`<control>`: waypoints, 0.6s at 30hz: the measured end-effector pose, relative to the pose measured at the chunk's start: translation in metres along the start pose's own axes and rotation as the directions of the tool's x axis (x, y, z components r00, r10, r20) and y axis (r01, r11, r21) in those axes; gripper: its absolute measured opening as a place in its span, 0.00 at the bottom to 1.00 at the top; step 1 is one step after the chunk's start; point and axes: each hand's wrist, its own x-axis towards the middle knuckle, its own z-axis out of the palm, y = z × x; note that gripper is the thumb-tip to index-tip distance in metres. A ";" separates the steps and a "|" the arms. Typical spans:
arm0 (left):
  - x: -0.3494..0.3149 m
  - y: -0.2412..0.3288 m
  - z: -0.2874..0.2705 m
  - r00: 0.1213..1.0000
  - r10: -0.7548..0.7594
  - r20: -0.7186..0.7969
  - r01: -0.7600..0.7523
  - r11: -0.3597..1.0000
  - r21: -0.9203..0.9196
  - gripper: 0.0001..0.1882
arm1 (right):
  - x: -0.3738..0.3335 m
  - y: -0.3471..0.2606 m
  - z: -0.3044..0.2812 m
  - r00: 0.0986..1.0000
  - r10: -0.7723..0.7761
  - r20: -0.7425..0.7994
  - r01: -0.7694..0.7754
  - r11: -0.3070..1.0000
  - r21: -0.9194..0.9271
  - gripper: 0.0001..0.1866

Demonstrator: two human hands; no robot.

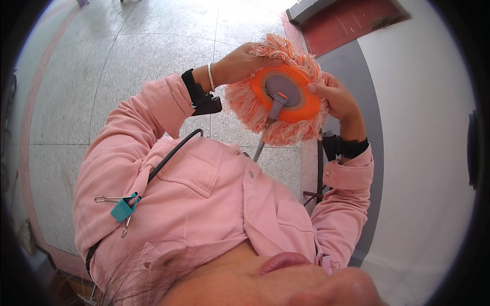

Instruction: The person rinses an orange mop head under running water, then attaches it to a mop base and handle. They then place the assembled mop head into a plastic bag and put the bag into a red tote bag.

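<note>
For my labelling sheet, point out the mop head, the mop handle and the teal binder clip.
Mop head [278, 91], head view: on the grey disc near its middle.
Mop handle [259, 149], head view: on the pole below the fringe.
Teal binder clip [123, 209], head view: on its body.

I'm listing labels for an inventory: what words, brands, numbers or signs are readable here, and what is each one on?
None can be read.
Orange mop head: no lettering visible.
Teal binder clip: no lettering visible.
Pink jacket: one small outlined mark, too small to make out.
</note>
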 end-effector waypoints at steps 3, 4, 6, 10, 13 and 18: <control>0.000 0.005 0.000 0.997 0.067 0.030 -0.069 0.995 0.071 0.10 | -0.002 0.001 -0.003 0.995 -0.097 0.030 0.097 0.995 0.007 0.23; 0.000 0.008 0.000 0.996 0.072 0.044 -0.076 0.992 0.101 0.10 | -0.003 0.001 -0.002 0.995 -0.098 -0.012 0.098 0.995 -0.009 0.22; 0.002 0.015 -0.001 0.991 0.104 0.086 -0.121 0.968 0.220 0.11 | -0.006 -0.003 0.000 0.988 -0.156 -0.012 0.156 0.988 -0.001 0.20; 0.003 0.022 0.006 0.964 0.237 0.122 -0.266 0.879 0.395 0.13 | -0.009 -0.008 0.003 0.974 -0.205 -0.096 0.199 0.977 -0.074 0.18; 0.007 0.026 0.011 0.980 0.201 -0.001 -0.197 0.960 0.199 0.13 | -0.008 -0.005 0.000 0.941 -0.310 -0.135 0.288 0.944 -0.162 0.15; 0.009 0.036 0.011 1.000 0.029 0.013 -0.030 0.991 0.133 0.18 | -0.011 0.011 0.002 0.894 -0.404 -0.191 0.316 0.874 -0.369 0.12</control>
